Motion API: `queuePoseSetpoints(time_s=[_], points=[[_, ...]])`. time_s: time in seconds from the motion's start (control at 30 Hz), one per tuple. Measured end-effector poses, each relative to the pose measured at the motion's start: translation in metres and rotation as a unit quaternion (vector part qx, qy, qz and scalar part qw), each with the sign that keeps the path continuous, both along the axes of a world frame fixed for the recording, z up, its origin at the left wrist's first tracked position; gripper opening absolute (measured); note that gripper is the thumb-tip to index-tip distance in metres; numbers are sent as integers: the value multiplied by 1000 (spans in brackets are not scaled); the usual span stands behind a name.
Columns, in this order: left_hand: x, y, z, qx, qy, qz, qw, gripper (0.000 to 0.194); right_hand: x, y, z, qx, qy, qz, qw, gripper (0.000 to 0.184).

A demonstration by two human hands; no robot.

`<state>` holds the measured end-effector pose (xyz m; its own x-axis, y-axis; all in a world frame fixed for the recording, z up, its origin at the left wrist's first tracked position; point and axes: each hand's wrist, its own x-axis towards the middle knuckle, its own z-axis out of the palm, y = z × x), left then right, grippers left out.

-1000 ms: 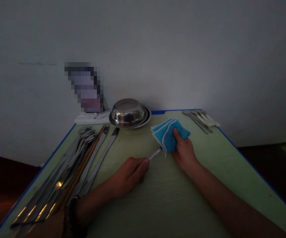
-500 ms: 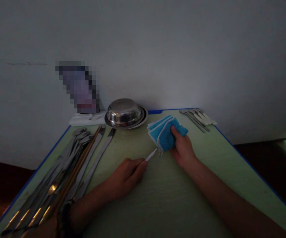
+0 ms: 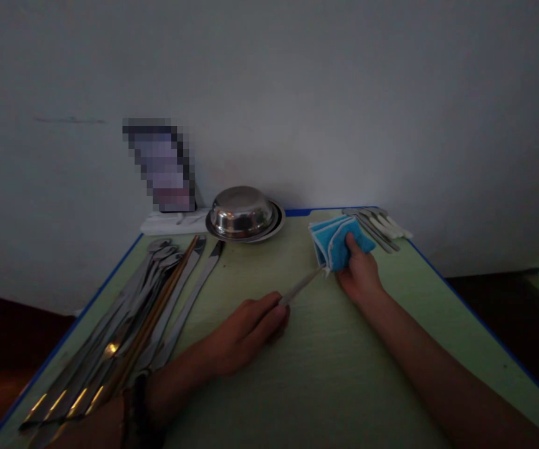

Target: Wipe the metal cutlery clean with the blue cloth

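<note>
My left hand (image 3: 245, 333) rests on the green table (image 3: 325, 374), fingers pinched on the handle of a slim metal utensil (image 3: 300, 288). The utensil points up and right, and its far end is hidden inside a folded blue cloth (image 3: 337, 244). My right hand (image 3: 361, 274) is closed round that cloth, thumb on top, squeezing it over the utensil's tip. Which kind of utensil it is cannot be made out.
Several long knives, spoons and chopsticks (image 3: 133, 324) lie in a row along the table's left side. An upturned steel bowl (image 3: 243, 213) sits on a plate at the back. Several white-handled utensils (image 3: 381, 226) lie at the back right. A blurred upright object (image 3: 161, 165) stands on a white napkin.
My right hand has slid the blue cloth away along the utensil, up and to the right, so more of the shaft shows. My left hand has stayed nearly in place.
</note>
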<state>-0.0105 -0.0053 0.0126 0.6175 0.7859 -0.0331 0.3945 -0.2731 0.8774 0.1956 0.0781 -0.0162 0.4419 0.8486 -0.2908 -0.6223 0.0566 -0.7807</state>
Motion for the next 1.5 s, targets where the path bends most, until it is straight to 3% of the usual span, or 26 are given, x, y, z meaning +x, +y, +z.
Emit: queuePoseSetpoints(time_s=[0.23,0.4,0.6,0.8,0.9,1.0,1.23,1.5], points=[[6,5,-11,24,44,73,996,29,-18,-17,0,-11,24,93,995,19],[8,4,-10,39,93,72,992,29,-40,-34,0,18,9,200,980,27],[7,7,-12,39,83,103,990,30,-49,-43,-2,47,-30,220,974,31],[4,9,-12,14,81,82,993,37,-53,-50,-5,53,-63,250,965,31],[3,10,-13,42,90,95,991,33,-55,-51,-4,54,-57,258,963,29],[3,10,-14,65,96,98,988,33,-53,-46,-2,31,-20,240,970,29],[1,6,-14,85,72,49,993,37,-23,-14,-1,-31,70,124,989,24],[-2,5,-17,105,43,38,993,37,-2,-1,4,46,-13,20,999,16]])
